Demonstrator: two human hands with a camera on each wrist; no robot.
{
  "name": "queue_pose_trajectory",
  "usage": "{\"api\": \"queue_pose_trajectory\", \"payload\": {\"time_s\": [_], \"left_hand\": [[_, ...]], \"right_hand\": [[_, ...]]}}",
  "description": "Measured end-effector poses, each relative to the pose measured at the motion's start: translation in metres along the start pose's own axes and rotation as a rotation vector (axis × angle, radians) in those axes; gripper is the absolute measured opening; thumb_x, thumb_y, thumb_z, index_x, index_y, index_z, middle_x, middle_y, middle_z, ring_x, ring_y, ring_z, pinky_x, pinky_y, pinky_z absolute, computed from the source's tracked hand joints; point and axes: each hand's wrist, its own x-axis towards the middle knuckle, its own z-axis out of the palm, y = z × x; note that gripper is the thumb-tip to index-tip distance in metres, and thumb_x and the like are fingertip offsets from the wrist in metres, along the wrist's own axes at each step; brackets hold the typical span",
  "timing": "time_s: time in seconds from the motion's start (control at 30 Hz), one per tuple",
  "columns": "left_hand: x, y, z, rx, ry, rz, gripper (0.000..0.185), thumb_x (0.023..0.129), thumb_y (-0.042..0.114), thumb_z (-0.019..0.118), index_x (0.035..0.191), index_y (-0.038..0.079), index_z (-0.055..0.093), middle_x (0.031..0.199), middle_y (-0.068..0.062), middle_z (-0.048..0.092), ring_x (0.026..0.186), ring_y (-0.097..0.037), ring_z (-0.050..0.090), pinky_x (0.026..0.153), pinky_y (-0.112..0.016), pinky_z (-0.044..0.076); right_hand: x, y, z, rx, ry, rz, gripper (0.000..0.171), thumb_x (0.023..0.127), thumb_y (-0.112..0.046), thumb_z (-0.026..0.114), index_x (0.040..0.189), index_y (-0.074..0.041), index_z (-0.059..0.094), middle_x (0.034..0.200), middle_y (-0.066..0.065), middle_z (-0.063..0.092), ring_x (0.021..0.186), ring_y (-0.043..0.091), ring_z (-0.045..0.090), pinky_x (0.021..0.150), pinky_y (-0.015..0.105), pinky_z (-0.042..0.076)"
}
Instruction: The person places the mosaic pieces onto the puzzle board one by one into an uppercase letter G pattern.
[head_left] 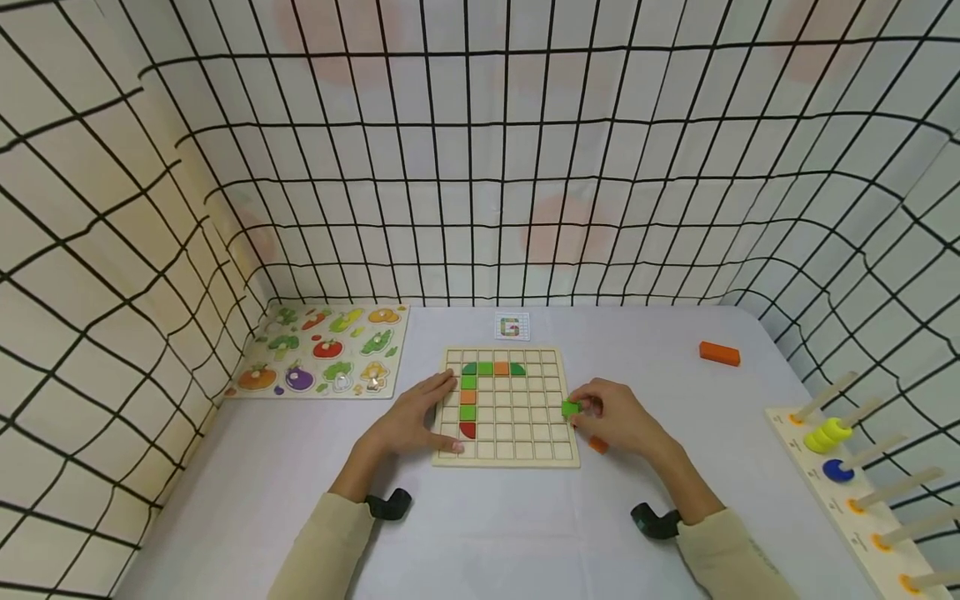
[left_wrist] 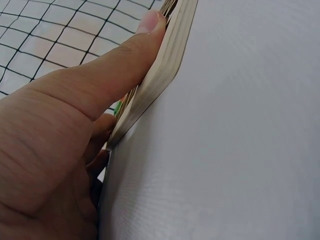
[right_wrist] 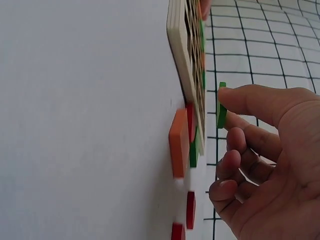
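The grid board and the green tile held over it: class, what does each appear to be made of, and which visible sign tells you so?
Grid board: probably pale unpainted wood; its edge in the left wrist view shows stacked layers like plywood, matt. Green tile, pinched by the right hand: likely wood painted opaque green, thin and flat with crisp edges; paint hides any grain, so plastic cannot be ruled out. The left hand rests on the board.
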Motion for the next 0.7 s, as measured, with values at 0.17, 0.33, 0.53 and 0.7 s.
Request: {"api": "queue_pose_trajectory", "payload": {"time_s": [0.17, 0.33, 0.53, 0.7], "left_hand": [[0.001, 0.0, 0.0, -0.007, -0.004, -0.01, 0.115, 0.065, 0.067, 0.078, 0.156, 0.023, 0.023, 0.164, 0.008, 0.013, 0.152, -0.025, 0.013, 0.12, -0.053, 0.019], [0.002, 0.001, -0.001, -0.007, -0.013, -0.029, 0.115, 0.065, 0.067, 0.078, 0.156, 0.025, 0.022, 0.164, 0.01, 0.011, 0.152, -0.023, 0.011, 0.12, -0.053, 0.017], [0.002, 0.002, -0.002, -0.017, -0.017, -0.026, 0.115, 0.065, 0.067, 0.078, 0.156, 0.025, 0.022, 0.164, 0.009, 0.011, 0.152, -0.022, 0.01, 0.12, -0.053, 0.017], [0.002, 0.0, -0.001, -0.021, -0.012, -0.013, 0.115, 0.065, 0.066, 0.078, 0.156, 0.024, 0.022, 0.164, 0.008, 0.011, 0.152, -0.022, 0.011, 0.12, -0.053, 0.017]], "right_hand": [[0.004, -0.01, 0.01, 0.011, -0.039, -0.026, 0.021, 0.082, -0.017, 0.078, 0.102, -0.014, 0.071, 0.08, -0.001, 0.055, 0.071, 0.014, 0.048, 0.058, 0.022, 0.04], [0.007, -0.023, 0.019, 0.013, -0.062, -0.037, 0.022, 0.081, -0.017, 0.078, 0.102, -0.014, 0.071, 0.079, 0.001, 0.055, 0.071, 0.014, 0.048, 0.058, 0.022, 0.04], [0.012, -0.035, 0.033, 0.031, -0.085, -0.041, 0.02, 0.082, -0.02, 0.078, 0.101, -0.016, 0.072, 0.078, 0.001, 0.055, 0.072, 0.014, 0.048, 0.06, 0.023, 0.04], [0.018, -0.042, 0.046, 0.024, -0.086, -0.086, 0.017, 0.081, -0.021, 0.078, 0.097, -0.018, 0.072, 0.076, -0.001, 0.054, 0.068, 0.012, 0.048, 0.058, 0.021, 0.04]]}}
